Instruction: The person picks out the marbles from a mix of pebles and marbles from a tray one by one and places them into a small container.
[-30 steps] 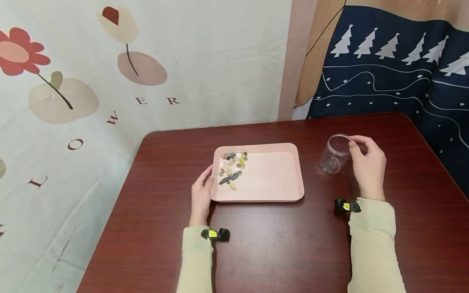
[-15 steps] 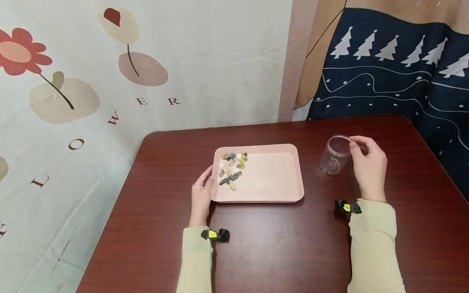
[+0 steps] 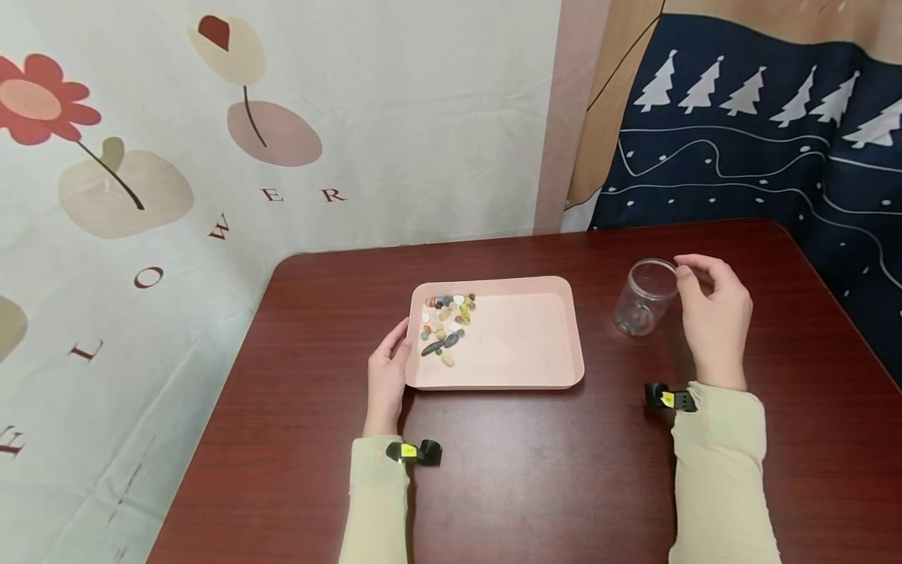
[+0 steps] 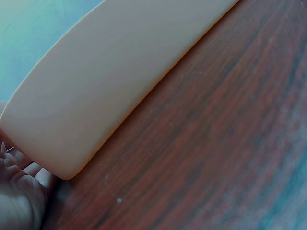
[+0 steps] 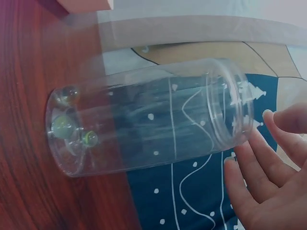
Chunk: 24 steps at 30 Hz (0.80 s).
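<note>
A pink tray (image 3: 524, 341) lies mid-table with several small coloured pebbles (image 3: 445, 325) heaped in its left part. My left hand (image 3: 386, 377) lies flat along the tray's left edge, fingers straight and thumb against the rim. In the left wrist view the tray's outer wall (image 4: 96, 86) fills the frame, with my fingers (image 4: 19, 191) beside its corner. A clear plastic jar (image 3: 643, 298) stands to the right of the tray. A few glass beads (image 5: 62, 127) sit at the jar (image 5: 148, 120) bottom. My right hand (image 3: 713, 317) hovers just right of the jar's rim, its fingers (image 5: 259, 187) loose and apart from it.
The dark red wooden table (image 3: 535, 470) has rounded corners. A flower-print cloth (image 3: 211, 157) hangs behind on the left, and a navy tree-pattern fabric (image 3: 761, 141) on the right. A small black clip with a yellow tag sits on each sleeve cuff.
My right hand's fingers have come off the jar's rim and drawn slightly to the right. The left hand, the tray and the jar have stayed where they were.
</note>
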{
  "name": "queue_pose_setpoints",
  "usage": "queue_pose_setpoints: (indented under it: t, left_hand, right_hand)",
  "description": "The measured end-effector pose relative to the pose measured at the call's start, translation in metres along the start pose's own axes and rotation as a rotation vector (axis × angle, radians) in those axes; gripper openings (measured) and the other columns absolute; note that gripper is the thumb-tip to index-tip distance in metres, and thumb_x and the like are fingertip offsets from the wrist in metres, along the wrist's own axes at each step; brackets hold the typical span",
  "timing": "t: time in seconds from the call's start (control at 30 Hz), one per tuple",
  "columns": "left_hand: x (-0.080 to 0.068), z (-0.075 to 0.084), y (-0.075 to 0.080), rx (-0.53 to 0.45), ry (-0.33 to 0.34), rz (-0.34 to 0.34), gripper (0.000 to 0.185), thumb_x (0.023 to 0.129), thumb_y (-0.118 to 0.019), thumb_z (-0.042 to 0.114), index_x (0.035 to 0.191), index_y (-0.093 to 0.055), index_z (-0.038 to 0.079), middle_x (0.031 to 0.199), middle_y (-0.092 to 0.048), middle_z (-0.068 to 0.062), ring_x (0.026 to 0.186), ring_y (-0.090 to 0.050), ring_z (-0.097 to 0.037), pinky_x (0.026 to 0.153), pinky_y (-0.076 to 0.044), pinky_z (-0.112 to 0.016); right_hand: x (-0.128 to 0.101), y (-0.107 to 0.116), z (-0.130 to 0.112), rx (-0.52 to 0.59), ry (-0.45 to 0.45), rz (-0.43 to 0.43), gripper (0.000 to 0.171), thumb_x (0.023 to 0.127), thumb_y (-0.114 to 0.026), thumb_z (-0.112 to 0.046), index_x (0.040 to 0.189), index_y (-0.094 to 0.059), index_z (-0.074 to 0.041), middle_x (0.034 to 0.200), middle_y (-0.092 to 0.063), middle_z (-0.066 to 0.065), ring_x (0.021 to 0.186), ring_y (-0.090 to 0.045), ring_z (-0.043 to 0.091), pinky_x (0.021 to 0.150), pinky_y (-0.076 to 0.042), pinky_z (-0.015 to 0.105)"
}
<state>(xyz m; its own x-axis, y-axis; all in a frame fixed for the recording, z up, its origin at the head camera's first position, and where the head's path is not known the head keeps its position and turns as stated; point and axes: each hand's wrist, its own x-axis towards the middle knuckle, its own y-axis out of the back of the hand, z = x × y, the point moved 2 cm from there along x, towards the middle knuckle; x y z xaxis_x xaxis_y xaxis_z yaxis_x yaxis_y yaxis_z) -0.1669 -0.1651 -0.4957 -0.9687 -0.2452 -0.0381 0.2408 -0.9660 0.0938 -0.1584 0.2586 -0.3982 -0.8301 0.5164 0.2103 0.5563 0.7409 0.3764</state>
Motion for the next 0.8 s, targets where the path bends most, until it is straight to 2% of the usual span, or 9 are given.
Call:
queue_pose_setpoints:
  t: [0.3,0.8]
  left_hand:
    - [0.0,-0.002,0.001,-0.003,0.001,0.0,0.031,0.092,-0.05,0.017,0.121,-0.056,0.025,0.122,-0.052,0.007,0.108,-0.051,-0.008,0.086,-0.044,-0.026]
    - [0.002,-0.003,0.001,-0.026,-0.01,-0.003,0.031,0.091,-0.051,0.018,0.121,-0.056,0.024,0.122,-0.053,0.006,0.108,-0.051,-0.008,0.087,-0.044,-0.026]
  right_hand:
    - [-0.005,0.0,-0.013,-0.004,0.057,0.03,0.025,0.088,-0.052,-0.034,0.109,-0.065,-0.026,0.108,-0.061,-0.004,0.089,-0.055,0.009,0.074,-0.039,0.017]
    - [-0.013,-0.014,-0.025,0.024,0.165,-0.034,0.024,0.088,-0.053,-0.034,0.106,-0.065,-0.024,0.102,-0.062,-0.004,0.083,-0.056,0.006,0.072,-0.041,0.015]
